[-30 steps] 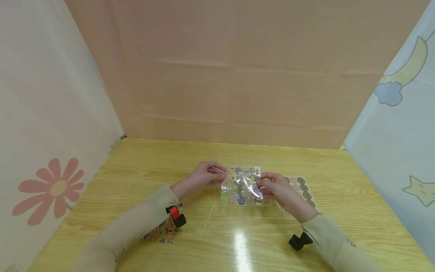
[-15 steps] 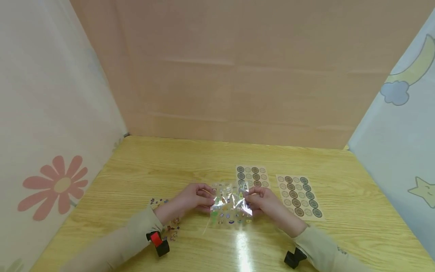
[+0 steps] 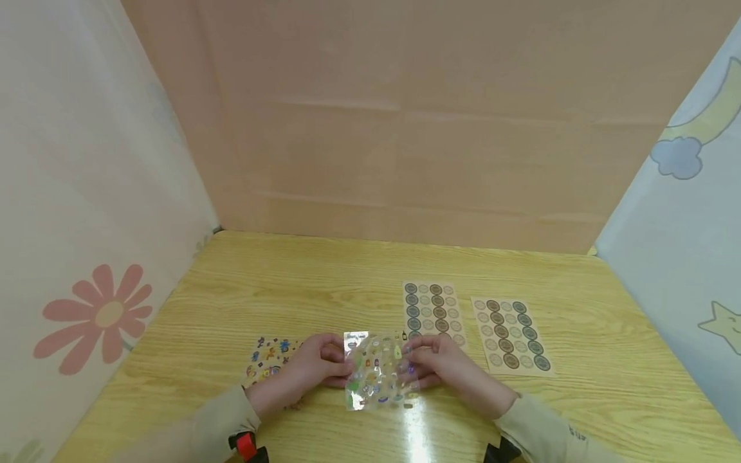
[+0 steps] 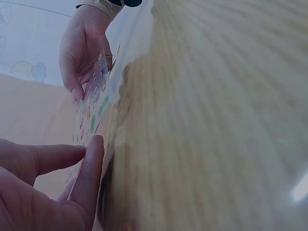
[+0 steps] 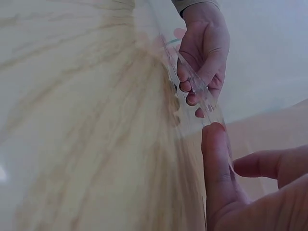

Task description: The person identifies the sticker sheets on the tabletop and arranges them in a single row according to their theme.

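A clear sticker sheet with small colourful pictures is held slightly above the table, in the lower middle of the head view. My left hand pinches its left edge between thumb and fingers; in the left wrist view the fingertips meet on the edge. The opposite edge is pinched by my right hand, whose thumb and finger show close up in the right wrist view. Glare whitens parts of the sheet. Another colourful sticker sheet lies beside and partly behind my left hand.
Two pale sheets of round stickers lie on the wooden table: one just beyond my right hand, the other sheet farther right. A tan backdrop stands behind. Patterned cloth walls flank both sides.
Both hands have brought the clear sticker sheet nearer and slightly left, away from the round-sticker sheets. Those two sheets are now more fully visible. The grip on both edges stays.
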`<state>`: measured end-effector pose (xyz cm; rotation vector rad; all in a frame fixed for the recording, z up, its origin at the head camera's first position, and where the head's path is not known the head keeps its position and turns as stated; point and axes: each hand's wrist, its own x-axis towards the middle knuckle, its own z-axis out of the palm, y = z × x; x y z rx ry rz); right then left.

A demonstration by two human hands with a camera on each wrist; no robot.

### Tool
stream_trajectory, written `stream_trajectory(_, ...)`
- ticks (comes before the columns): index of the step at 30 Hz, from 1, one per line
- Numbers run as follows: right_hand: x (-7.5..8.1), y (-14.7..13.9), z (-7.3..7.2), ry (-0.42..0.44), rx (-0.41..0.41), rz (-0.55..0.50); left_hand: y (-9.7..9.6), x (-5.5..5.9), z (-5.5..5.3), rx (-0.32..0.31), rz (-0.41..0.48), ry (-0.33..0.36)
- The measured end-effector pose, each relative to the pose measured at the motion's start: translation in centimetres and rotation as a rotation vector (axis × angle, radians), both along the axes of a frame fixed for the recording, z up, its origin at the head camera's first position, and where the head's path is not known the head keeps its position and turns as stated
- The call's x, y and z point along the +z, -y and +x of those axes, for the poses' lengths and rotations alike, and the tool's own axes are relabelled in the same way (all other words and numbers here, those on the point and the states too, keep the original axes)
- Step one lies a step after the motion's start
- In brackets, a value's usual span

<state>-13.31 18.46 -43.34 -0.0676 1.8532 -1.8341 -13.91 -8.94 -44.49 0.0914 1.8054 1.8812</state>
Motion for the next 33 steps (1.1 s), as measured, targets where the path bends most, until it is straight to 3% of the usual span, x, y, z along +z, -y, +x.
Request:
stream_trajectory(8, -0.5, 0.3, 0.9, 0.042, 0.025, -0.012, 1.0, -0.1, 1.3, 0.05, -0.039, -0.009)
stream_trajectory(21, -0.6, 0.9, 1.6, 0.083, 0.053, -0.055, 1.9, 0.4, 2.2, 0.104, -0.11, -0.064)
stream_trajectory(33, -0.5, 1.1, 1.6, 0.103, 0.043, -0.089, 2.5, 0.6, 2.7, 0.122, -0.075, -0.044)
